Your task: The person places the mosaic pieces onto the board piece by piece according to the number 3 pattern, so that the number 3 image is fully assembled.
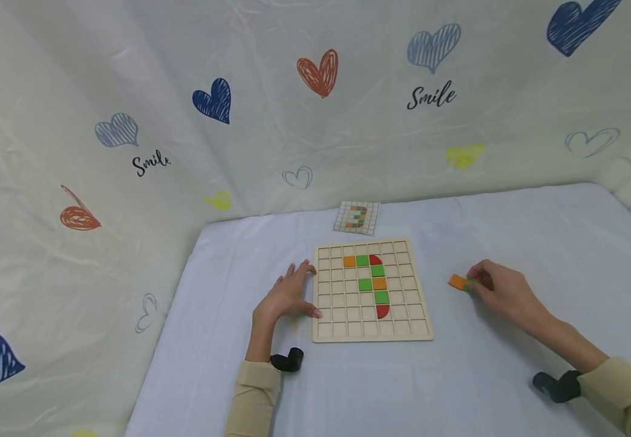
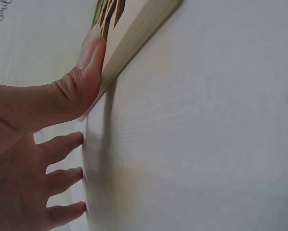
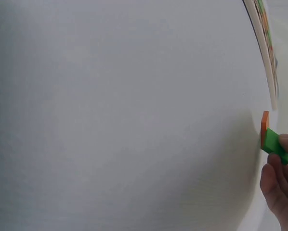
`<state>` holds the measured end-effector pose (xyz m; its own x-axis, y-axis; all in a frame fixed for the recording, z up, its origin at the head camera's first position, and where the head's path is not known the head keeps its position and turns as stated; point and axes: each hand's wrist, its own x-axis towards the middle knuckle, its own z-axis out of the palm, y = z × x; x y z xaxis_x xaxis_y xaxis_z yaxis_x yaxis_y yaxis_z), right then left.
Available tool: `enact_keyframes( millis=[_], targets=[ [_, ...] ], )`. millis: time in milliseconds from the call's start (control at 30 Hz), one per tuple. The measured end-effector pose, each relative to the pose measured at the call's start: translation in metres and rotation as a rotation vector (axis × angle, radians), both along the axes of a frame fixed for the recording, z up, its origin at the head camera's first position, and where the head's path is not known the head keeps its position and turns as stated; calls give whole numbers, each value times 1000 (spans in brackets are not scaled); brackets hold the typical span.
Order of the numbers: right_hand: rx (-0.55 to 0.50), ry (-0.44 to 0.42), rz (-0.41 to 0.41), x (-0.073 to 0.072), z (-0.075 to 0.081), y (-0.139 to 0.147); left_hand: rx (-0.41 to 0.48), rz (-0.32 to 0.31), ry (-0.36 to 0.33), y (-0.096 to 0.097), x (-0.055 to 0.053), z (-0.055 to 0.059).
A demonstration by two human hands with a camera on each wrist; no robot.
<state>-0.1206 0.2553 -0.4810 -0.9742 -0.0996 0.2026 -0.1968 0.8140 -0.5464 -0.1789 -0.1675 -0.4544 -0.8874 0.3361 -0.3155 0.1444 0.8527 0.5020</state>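
Observation:
A wooden grid board (image 1: 342, 331) lies on the white cloth, with orange, green and red tiles set in some of its squares. At its left edge my left hand (image 1: 286, 294) spreads its fingers, the thumb (image 2: 88, 62) resting against the rim. To the right of the board, my right hand (image 1: 503, 291) pinches a green tile (image 3: 273, 142) between thumb and fingers. An orange tile (image 1: 457, 281) lies right beside the green one, on the cloth at the fingertips.
Behind the board lies a paper pattern card (image 1: 356, 218) printed with a grid and coloured squares. A white cloth (image 1: 359, 388) covers the table. At the back hangs a curtain (image 1: 260, 139) with hearts and lettering.

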Motion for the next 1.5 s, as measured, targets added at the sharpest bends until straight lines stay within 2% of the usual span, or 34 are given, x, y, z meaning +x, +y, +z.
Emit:
enact_keyframes(
  millis=[133,200,267,467,700,933,1167,1500],
  targets=[
    [-12,119,42,0,1,-1,8,-2,1,-1,0,0],
    [-26,144,73,0,2,-3,10,-3,2,-1,0,0],
    [-51,118,96,0,3,-6,6,-2,-2,-1,0,0],
    [-116,-37,142,-1,8,-21,-15,-13,-18,-1,1,0],
    [-163,-99,226,-5,9,-38,-34,-13,-29,-2,1,-1],
    [-214,-198,239,-9,12,-58,-26,-25,-26,-4,1,-3],
    [-192,-251,272,-13,16,-78,-35,-18,-29,-3,0,-4],
    [-215,-183,393,-17,13,-98,-34,-1,-37,-2,-1,-2]
  ],
)
